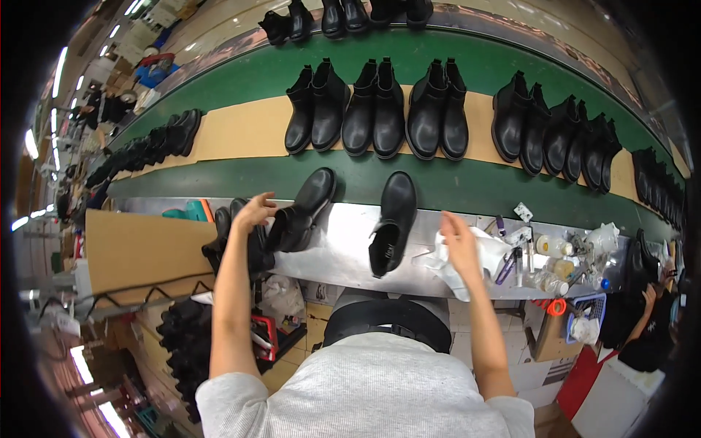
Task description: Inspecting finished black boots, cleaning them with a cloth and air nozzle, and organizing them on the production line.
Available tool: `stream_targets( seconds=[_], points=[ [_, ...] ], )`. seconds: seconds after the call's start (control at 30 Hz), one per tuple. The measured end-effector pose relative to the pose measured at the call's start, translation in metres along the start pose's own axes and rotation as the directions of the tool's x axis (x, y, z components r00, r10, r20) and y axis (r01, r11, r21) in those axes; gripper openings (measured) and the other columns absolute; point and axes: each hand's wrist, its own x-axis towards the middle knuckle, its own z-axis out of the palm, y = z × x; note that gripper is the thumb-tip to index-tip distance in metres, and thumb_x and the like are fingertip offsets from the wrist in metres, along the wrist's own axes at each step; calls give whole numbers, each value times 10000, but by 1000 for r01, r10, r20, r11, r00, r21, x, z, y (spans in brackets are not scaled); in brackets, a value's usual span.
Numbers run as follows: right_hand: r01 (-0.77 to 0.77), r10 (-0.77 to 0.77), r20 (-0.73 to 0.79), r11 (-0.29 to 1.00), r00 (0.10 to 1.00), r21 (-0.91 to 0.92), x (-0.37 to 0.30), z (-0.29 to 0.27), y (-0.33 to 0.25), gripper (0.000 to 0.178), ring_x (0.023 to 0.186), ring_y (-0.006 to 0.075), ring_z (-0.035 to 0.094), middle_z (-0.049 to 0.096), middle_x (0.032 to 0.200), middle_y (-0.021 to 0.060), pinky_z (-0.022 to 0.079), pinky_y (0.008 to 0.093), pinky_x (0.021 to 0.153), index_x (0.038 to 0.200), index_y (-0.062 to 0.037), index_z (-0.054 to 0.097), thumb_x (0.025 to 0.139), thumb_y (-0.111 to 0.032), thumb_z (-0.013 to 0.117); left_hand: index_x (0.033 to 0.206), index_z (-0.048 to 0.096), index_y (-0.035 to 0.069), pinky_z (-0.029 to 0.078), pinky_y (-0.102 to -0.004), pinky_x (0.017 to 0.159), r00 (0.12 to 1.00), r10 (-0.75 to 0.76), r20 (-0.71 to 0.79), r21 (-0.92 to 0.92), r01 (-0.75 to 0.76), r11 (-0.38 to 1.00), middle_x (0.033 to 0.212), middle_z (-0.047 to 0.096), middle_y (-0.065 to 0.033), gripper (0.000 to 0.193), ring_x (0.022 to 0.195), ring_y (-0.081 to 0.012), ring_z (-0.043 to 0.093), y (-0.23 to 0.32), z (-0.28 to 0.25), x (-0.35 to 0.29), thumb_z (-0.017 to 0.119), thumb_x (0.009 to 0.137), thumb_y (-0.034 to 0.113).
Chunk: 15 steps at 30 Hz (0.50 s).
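Note:
A black ankle boot (pixel 396 212) lies on the metal work surface in front of me, its toe pointing away and its opening toward me. To its left another black ankle boot (pixel 305 208) lies tilted, toe up and to the right. My left hand (pixel 255 212) is beside that boot's shaft, fingers stretched out and holding nothing visible. Beneath and beside this hand stand more black boots (pixel 223 232), partly covered by it. My right hand (pixel 458 242) is over a crumpled white cloth (pixel 483 250), its fingers extended; whether it touches the cloth I cannot tell.
Pairs of black boots (pixel 372 109) line brown cardboard (pixel 241 131) on the green belt (pixel 255 80). Bottles (pixel 553 246), pens and small tools crowd the right. A cardboard sheet (pixel 146 252) lies at left. Another person's arm (pixel 642 314) shows at far right.

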Motion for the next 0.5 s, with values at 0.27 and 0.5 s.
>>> stream_targets(
  seconds=[0.27,0.5],
  points=[
    [-354,349,66,897,935,264,20,105,25,756,907,173,551,578,1006,101,427,301,803,1191,28,467,754,-569,627,1312,343,-14,412,-368,938,954,296,-48,77,-292,953,1148,552,-213,1099,1063,-322,549,19,116,-8,832,480,511],
    [-400,379,141,799,914,449,24,132,15,701,1055,207,541,538,1187,144,436,318,901,1264,23,414,823,-495,586,1251,409,-36,484,-378,830,918,365,157,-123,-348,929,1109,583,-210,870,953,-293,609,-1,106,19,723,657,517]
  ],
)
